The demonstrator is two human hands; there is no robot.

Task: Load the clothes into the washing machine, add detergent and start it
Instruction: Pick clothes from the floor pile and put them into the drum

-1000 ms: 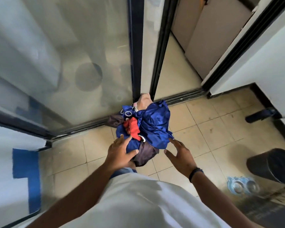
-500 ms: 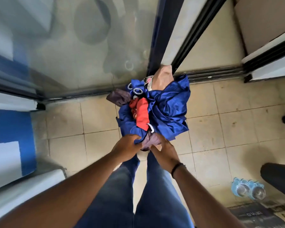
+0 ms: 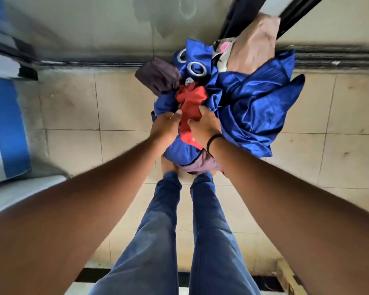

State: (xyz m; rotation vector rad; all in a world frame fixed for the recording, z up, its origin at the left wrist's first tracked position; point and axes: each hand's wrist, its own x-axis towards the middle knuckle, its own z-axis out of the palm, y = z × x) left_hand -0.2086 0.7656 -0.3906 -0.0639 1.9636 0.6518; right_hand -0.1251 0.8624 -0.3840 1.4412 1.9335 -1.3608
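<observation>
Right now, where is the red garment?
In the head view the red garment lies centre frame on the blue cloth, between the left hand and right hand, below the metal rings.

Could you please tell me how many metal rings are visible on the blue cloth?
3: one at the pile's top edge, a larger one just below, a part-hidden one above the red cloth. Folds may hide more.

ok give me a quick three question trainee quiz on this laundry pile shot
1. True or false: both hands grip the clothes pile.
2. Which garment lies between the left hand and right hand? A red cloth B white towel C green sock
3. What are the metal rings set in?

Key: 1 true. 2 A, the red cloth. 3 the blue curtain.
</observation>
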